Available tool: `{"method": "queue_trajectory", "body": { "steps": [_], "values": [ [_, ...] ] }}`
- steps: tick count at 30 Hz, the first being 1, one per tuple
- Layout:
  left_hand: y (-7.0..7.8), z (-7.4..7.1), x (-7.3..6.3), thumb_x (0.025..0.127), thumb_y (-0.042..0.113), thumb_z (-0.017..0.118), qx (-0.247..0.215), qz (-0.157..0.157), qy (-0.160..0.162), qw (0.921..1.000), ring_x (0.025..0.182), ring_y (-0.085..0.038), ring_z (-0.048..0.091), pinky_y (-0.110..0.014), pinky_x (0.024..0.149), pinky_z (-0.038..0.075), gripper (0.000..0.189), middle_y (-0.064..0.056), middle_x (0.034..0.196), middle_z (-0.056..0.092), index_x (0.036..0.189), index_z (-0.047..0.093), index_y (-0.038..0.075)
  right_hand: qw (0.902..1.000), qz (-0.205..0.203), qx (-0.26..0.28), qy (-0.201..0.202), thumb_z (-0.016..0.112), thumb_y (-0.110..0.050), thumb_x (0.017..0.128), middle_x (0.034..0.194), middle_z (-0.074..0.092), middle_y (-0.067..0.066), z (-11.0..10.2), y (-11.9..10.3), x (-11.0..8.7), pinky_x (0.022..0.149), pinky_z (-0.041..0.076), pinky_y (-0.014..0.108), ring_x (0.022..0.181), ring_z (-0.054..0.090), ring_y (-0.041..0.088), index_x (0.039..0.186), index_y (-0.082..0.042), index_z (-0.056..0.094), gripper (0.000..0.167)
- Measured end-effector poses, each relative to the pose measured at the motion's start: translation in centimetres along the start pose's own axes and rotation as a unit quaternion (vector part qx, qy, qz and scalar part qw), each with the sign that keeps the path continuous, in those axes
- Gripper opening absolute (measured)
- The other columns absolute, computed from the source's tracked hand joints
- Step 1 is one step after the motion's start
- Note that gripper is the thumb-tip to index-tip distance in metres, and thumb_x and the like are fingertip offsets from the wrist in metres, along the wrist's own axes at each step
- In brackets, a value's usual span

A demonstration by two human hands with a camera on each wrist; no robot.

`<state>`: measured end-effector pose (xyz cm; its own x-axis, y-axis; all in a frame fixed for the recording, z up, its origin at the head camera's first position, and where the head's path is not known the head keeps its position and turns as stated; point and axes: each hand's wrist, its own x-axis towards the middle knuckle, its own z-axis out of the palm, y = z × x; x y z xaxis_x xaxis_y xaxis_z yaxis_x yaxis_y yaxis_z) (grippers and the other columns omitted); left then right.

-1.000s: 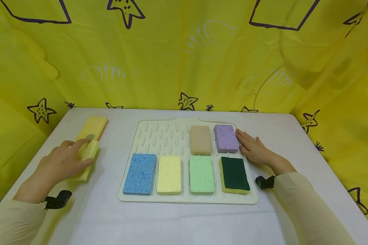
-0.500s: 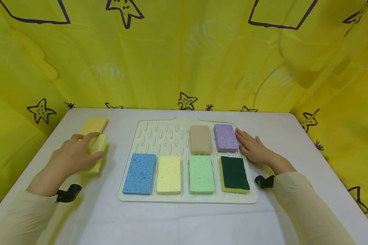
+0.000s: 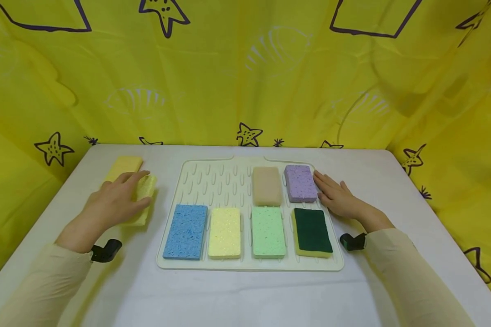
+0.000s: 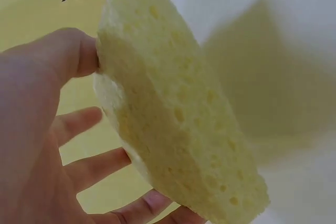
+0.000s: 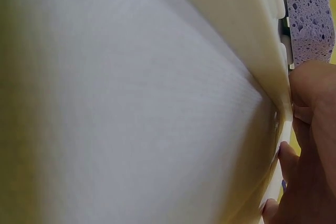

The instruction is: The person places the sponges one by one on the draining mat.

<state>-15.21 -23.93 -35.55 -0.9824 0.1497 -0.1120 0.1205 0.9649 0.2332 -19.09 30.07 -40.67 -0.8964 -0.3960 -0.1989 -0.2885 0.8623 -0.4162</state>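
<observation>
My left hand [image 3: 112,204] grips a pale yellow sponge [image 3: 146,187] between thumb and fingers. In the left wrist view the sponge's porous face [image 4: 184,98] is tilted, and its shadow falls apart from it on the white tabletop. Another yellow sponge [image 3: 124,165] lies behind that hand, partly hidden by it. At the right edge of the cream ridged mat [image 3: 212,175], my right hand [image 3: 338,199] rests with its fingers straight, close beside a purple sponge [image 3: 300,184]. The right wrist view shows the fingers along the mat's edge; whether they touch the purple sponge I cannot tell.
Along the mat's front lie a blue sponge [image 3: 185,231], a yellow speckled sponge [image 3: 224,233], a green sponge [image 3: 268,231] and a dark green scouring sponge [image 3: 313,230]. A beige sponge [image 3: 267,186] lies behind the green one. A yellow curtain [image 3: 212,91] hangs behind the table.
My left hand has moved right and away from me with the pale yellow sponge, uncovering more of its surface and leaving the other yellow sponge behind. The right hand stays in place.
</observation>
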Motion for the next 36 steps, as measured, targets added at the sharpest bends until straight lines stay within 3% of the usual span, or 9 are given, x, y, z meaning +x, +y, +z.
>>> {"method": "queue_trajectory", "body": {
  "steps": [5,12,16,20,24,31,36],
  "values": [
    [0.6,0.2,0.3,0.098,0.033,0.056,0.0,0.015,0.004,0.9999,0.102,-0.063,0.049,-0.071,0.069,0.046,0.055,-0.034,0.147,0.036,0.147,0.032,0.025,1.0,0.0,0.001,0.0,0.04,-0.021,0.106,0.166,0.007,0.02,0.0,0.1,0.0,0.113,-0.007,0.073,0.151,0.003,0.048,0.158,-0.001,0.014,0.062],
    [0.9,0.4,0.5,0.102,0.023,0.045,0.024,0.063,0.019,0.9976,0.1,-0.066,0.047,-0.063,0.065,0.045,0.033,-0.039,0.141,0.037,0.135,0.046,0.025,1.0,0.001,0.005,0.0,0.04,-0.02,0.105,0.166,0.006,0.021,-0.1,0.0,0.0,0.113,-0.007,0.073,0.151,0.003,0.048,0.158,-0.001,0.014,0.062],
    [1.1,0.3,0.7,0.103,0.027,0.046,0.013,0.06,0.021,0.9979,0.099,-0.065,0.046,-0.063,0.064,0.044,0.031,-0.039,0.143,0.035,0.134,0.049,0.026,1.0,0.003,0.005,-0.002,0.04,-0.02,0.105,0.166,0.006,0.021,-0.1,0.0,0.0,0.113,-0.008,0.073,0.151,0.003,0.048,0.158,-0.002,0.013,0.062],
    [1.4,0.2,0.9,0.101,0.042,0.051,0.002,0.045,0.019,0.9988,0.108,-0.068,0.042,-0.07,0.067,0.044,0.043,-0.037,0.151,0.026,0.141,0.045,0.027,1.0,0.003,0.007,0.0,0.04,-0.02,0.105,0.166,0.006,0.02,0.0,0.0,0.0,0.113,-0.008,0.073,0.151,0.003,0.048,0.158,-0.002,0.013,0.062],
    [1.8,0.1,1.0,0.092,0.057,0.059,0.0,0.03,0.006,0.9995,0.115,-0.069,0.037,-0.07,0.067,0.045,0.065,-0.035,0.157,0.017,0.147,0.04,0.028,1.0,0.002,0.006,0.002,0.041,-0.019,0.105,0.166,0.006,0.02,0.0,0.0,0.0,0.113,-0.008,0.073,0.151,0.003,0.048,0.158,-0.001,0.014,0.062],
    [2.5,0.1,1.2,0.084,0.048,0.072,-0.012,0.036,0.004,0.9993,0.119,-0.069,0.035,-0.08,0.075,0.041,0.08,-0.036,0.157,0.013,0.152,0.034,0.027,1.0,0.0,0.004,0.004,0.041,-0.02,0.105,0.166,0.007,0.021,0.1,0.2,0.1,0.113,-0.007,0.074,0.151,0.004,0.049,0.158,-0.001,0.014,0.062],
    [2.9,-0.1,1.3,0.079,0.054,0.076,-0.016,0.049,0.003,0.9987,0.122,-0.067,0.033,-0.083,0.076,0.037,0.095,-0.034,0.16,0.006,0.156,0.026,0.029,1.0,-0.001,0.005,0.005,0.041,-0.02,0.105,0.166,0.007,0.021,0.1,0.1,0.0,0.113,-0.007,0.074,0.151,0.004,0.049,0.158,-0.001,0.014,0.062]
  ]
}}
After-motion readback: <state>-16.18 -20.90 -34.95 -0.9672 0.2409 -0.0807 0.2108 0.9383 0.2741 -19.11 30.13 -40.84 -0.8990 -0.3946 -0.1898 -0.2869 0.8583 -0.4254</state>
